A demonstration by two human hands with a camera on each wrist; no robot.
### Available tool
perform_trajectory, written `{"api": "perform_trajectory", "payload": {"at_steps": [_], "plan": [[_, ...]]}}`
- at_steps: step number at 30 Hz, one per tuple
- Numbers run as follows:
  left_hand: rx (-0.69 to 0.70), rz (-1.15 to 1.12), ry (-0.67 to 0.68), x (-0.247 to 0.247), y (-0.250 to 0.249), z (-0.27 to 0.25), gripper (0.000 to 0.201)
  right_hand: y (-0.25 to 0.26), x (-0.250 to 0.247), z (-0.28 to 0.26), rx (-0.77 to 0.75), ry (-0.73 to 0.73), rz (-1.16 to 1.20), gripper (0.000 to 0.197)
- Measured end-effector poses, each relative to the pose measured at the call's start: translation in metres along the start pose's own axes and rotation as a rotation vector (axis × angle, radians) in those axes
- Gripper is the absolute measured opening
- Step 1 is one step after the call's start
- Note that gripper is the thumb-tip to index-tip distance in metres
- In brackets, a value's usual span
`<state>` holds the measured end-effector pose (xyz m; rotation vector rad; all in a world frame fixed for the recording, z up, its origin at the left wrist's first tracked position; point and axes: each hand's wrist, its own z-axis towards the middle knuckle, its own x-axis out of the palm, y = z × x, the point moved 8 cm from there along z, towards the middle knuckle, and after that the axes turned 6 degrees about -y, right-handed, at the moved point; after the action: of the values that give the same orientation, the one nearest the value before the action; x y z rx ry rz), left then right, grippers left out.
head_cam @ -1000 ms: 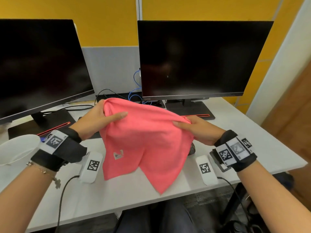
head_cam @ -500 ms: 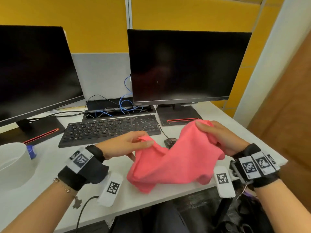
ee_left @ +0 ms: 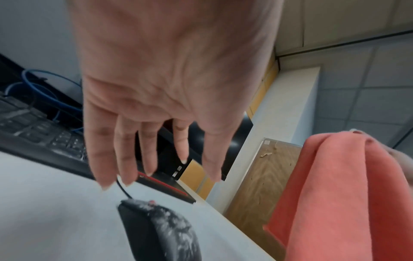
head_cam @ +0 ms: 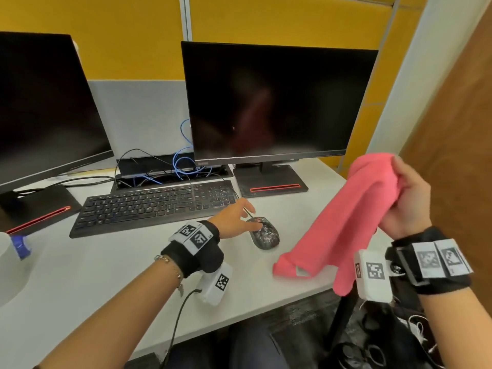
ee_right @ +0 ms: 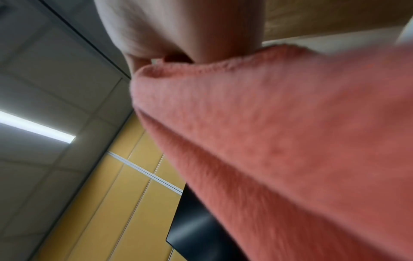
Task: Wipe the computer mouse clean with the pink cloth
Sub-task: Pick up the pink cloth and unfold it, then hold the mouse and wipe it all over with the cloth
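A black corded mouse (head_cam: 265,233) flecked with white smears lies on the white desk (head_cam: 106,267), right of the keyboard. My left hand (head_cam: 239,218) reaches over its rear end with straight, spread fingers (ee_left: 125,159) and holds nothing; whether they touch it I cannot tell. In the left wrist view the mouse (ee_left: 163,234) sits just below the fingertips. My right hand (head_cam: 407,203) is raised at the right and grips the top of the pink cloth (head_cam: 346,227), which hangs down to the desk edge. The cloth (ee_right: 290,141) fills the right wrist view.
A black keyboard (head_cam: 157,206) lies left of the mouse. Two dark monitors (head_cam: 277,102) stand behind on black bases, with a cable tray and blue cables (head_cam: 183,161) between. A white container (head_cam: 10,262) sits at the far left. The desk's right edge is close to the cloth.
My left hand let go of the cloth and reached to the mouse. My right hand lifted the cloth up and to the right, uncovering the mouse.
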<state>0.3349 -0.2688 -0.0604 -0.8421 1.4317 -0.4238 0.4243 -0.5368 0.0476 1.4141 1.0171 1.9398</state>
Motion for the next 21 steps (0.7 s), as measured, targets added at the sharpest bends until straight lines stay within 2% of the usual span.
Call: {"api": "perform_trajectory", "payload": {"at_steps": [3,4,5,6,7,8,10,12,14,17,21], "plan": [[-0.136,0.095,0.049,0.018,0.019,0.009,0.084,0.015,-0.003,0.004,-0.144,-0.165,0.037,0.029],[-0.183,0.122,0.069,0.024,0.026,0.011,0.096,0.013,-0.005,0.005,-0.195,-0.241,-0.042,0.023],[-0.228,0.135,0.089,0.03,0.032,0.013,0.107,0.009,-0.005,0.003,-0.24,-0.317,-0.192,0.021],[-0.264,0.135,0.103,0.033,0.036,0.013,0.116,0.002,0.001,0.001,-0.275,-0.316,-0.386,0.021],[-0.291,0.12,0.112,0.037,0.039,0.013,0.124,-0.014,0.01,0.002,-0.261,-0.248,-0.579,0.021],[-0.305,0.104,0.108,0.039,0.041,0.014,0.128,-0.041,0.015,0.007,-0.169,-0.141,-0.745,0.025],[-0.31,0.117,0.08,0.042,0.043,0.015,0.126,-0.102,0.006,0.01,0.161,-0.024,-0.917,0.024],[-0.314,0.126,0.051,0.044,0.044,0.016,0.118,-0.149,-0.01,0.011,0.393,-0.036,-0.844,0.021],[-0.329,0.11,0.045,0.046,0.047,0.017,0.112,-0.175,-0.018,0.014,0.485,-0.13,-0.695,0.029],[-0.348,0.101,0.04,0.044,0.043,0.013,0.107,-0.194,-0.01,0.013,0.575,-0.124,-0.652,0.045],[-0.386,0.058,0.063,0.046,0.043,0.01,0.106,-0.207,-0.005,0.01,0.641,-0.142,-0.519,0.045]]}}
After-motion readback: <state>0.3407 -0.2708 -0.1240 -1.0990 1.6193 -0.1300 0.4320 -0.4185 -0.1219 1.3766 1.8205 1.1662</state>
